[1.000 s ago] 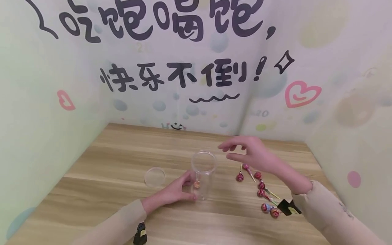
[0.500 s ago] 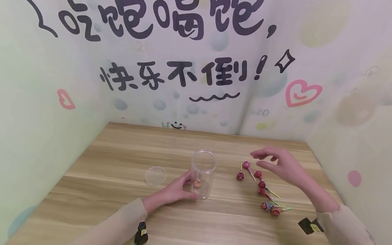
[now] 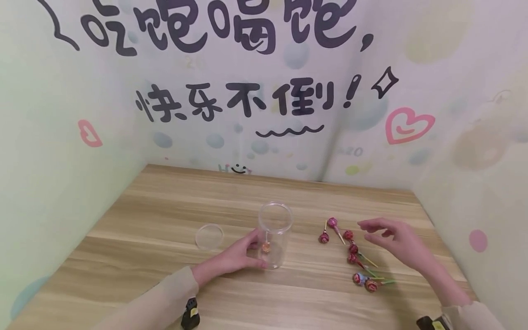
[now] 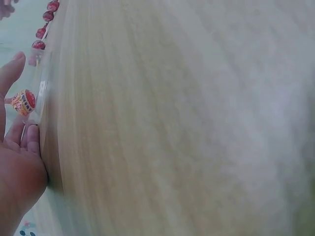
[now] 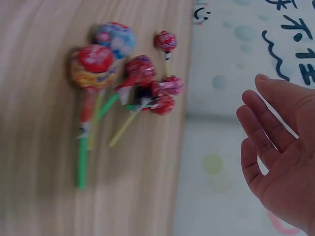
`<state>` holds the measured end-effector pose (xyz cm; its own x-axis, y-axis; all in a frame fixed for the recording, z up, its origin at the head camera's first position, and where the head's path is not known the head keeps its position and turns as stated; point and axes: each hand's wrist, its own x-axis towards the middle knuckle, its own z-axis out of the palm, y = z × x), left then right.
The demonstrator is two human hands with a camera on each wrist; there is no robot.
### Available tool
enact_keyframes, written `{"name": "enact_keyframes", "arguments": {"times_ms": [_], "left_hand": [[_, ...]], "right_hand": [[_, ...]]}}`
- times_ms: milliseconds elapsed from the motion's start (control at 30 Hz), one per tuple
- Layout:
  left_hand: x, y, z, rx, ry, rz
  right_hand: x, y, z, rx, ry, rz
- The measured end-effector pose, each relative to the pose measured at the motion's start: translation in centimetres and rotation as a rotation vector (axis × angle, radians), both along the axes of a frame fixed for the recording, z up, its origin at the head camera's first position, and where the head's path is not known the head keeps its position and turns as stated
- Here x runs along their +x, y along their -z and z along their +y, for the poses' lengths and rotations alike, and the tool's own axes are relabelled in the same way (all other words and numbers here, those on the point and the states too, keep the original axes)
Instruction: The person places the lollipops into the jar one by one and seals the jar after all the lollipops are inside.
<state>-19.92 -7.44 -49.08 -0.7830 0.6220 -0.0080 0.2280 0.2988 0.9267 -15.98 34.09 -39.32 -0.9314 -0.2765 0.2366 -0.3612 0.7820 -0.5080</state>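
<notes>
Seemingly mid-loading: left hand (image 3: 234, 258) grips clear jar (image 3: 278, 243); right hand (image 3: 399, 238), spread at its three o'clock, should pinch a lollipop (image 3: 348, 235).

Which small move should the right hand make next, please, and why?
It should probably lower its fingers to the nearby red lollipop and pinch it. The right hand holds nothing, beside the loose lollipops, while the left hand holds the open jar, which has just one lollipop inside.
</notes>
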Motion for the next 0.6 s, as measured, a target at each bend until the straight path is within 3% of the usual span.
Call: {"name": "enact_keyframes", "arguments": {"times_ms": [300,600], "left_hand": [[0.1,0.1,0.0,0.008,-0.015,-0.010],[0.1,0.2,0.0,0.020,-0.017,-0.017]], "right_hand": [[0.5,3.7,1.3,-0.033,0.010,-0.015],[0.6,6.1,2.0,-0.036,-0.014,-0.018]]}}
